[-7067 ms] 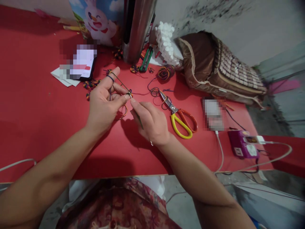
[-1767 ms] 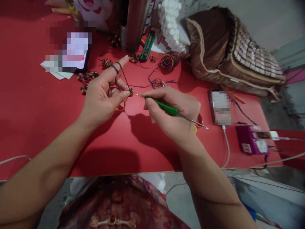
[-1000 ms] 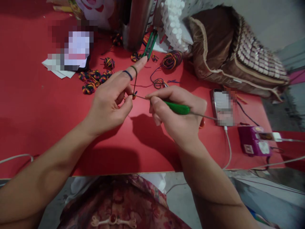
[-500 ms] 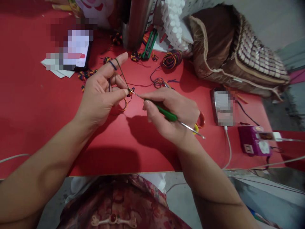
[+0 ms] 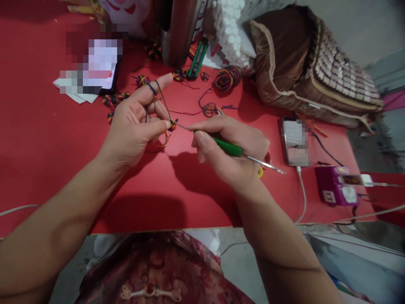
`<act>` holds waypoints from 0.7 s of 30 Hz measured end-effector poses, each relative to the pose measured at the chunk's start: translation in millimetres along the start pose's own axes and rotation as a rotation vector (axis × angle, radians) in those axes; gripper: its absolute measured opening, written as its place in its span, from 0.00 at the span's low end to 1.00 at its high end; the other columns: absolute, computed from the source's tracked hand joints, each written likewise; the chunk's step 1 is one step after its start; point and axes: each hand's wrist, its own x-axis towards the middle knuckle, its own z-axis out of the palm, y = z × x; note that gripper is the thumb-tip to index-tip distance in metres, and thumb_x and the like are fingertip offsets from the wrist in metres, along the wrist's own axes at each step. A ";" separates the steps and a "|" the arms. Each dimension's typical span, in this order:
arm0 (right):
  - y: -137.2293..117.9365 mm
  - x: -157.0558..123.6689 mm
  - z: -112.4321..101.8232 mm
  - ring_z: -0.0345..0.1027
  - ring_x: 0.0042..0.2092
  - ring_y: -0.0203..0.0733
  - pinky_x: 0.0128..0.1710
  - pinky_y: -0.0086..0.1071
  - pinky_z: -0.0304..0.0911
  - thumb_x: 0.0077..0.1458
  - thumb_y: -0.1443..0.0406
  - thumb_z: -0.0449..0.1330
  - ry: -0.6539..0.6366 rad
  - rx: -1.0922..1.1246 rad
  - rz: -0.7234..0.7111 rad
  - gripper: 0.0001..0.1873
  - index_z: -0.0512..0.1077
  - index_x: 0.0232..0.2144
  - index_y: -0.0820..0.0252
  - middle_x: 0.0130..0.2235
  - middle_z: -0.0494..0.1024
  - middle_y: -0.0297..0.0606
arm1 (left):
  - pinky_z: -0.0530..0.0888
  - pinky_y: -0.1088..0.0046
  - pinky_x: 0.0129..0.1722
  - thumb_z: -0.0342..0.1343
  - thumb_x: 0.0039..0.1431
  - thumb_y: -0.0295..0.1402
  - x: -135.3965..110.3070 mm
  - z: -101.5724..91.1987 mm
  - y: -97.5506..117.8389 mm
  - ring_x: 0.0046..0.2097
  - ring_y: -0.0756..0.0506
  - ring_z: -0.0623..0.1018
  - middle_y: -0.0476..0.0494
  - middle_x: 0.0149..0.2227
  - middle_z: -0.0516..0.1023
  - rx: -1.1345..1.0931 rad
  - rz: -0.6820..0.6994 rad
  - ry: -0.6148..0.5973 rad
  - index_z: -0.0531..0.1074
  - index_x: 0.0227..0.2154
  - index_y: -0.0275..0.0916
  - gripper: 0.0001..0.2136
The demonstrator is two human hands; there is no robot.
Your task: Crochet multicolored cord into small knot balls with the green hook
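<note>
My left hand (image 5: 134,122) pinches a tiny multicoloured crochet piece (image 5: 172,124) between thumb and middle finger. Its index finger points up with thread (image 5: 163,99) looped over it. My right hand (image 5: 232,152) grips a crochet hook (image 5: 229,147) with a green handle, the metal tip touching the crochet piece. Both hands hover just above the red table (image 5: 41,139).
Small finished crochet pieces (image 5: 114,101) lie left of my left hand. A thread bundle (image 5: 226,78), a metal cylinder (image 5: 177,29), a brown bag (image 5: 303,71), a phone (image 5: 294,139), a purple charger (image 5: 335,190) and scissors handles (image 5: 264,162) are on the table.
Seven seconds ago the right hand pinched thread by the scissors; it now holds the green hook. In the last second my left index finger lowered, and the hook stays at the piece.
</note>
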 end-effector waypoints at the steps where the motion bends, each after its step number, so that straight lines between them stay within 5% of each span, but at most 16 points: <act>1: -0.2 0.4 1.1 0.72 0.23 0.34 0.29 0.35 0.74 0.69 0.64 0.69 0.026 0.081 0.090 0.06 0.87 0.39 0.52 0.26 0.82 0.29 | 0.65 0.75 0.20 0.71 0.57 0.24 -0.7 1.9 0.7 0.26 0.52 0.71 0.51 0.34 0.79 0.051 0.065 0.002 0.82 0.64 0.50 0.31; 6: 8.3 9.0 1.3 0.61 0.17 0.29 0.15 0.28 0.57 0.64 0.66 0.70 0.060 0.444 0.384 0.06 0.85 0.32 0.57 0.24 0.79 0.28 | 0.56 0.73 0.19 0.62 0.55 0.16 -8.4 13.2 12.7 0.23 0.54 0.58 0.52 0.36 0.76 0.242 0.299 -0.014 0.81 0.66 0.53 0.37; 11: 16.4 14.6 -2.7 0.60 0.16 0.29 0.14 0.26 0.58 0.62 0.64 0.70 0.012 0.562 0.563 0.06 0.83 0.32 0.58 0.21 0.76 0.27 | 0.59 0.71 0.21 0.59 0.59 0.17 -13.3 16.7 20.3 0.24 0.52 0.58 0.51 0.36 0.75 0.428 0.413 -0.079 0.79 0.65 0.50 0.33; 16: 7.7 4.9 3.7 0.67 0.20 0.31 0.22 0.30 0.68 0.69 0.62 0.69 0.048 0.274 0.287 0.07 0.84 0.37 0.55 0.27 0.81 0.29 | 0.60 0.76 0.18 0.67 0.57 0.18 -5.7 7.8 0.8 0.24 0.54 0.65 0.52 0.35 0.77 0.168 0.318 0.032 0.80 0.68 0.58 0.38; 21: -5.8 -3.0 2.9 0.81 0.34 0.39 0.45 0.39 0.81 0.74 0.64 0.64 -0.032 -0.196 -0.118 0.08 0.85 0.46 0.52 0.36 0.89 0.36 | 0.76 0.74 0.28 0.77 0.63 0.36 -0.8 0.6 -13.2 0.33 0.48 0.80 0.48 0.37 0.82 0.076 0.118 0.081 0.80 0.66 0.52 0.29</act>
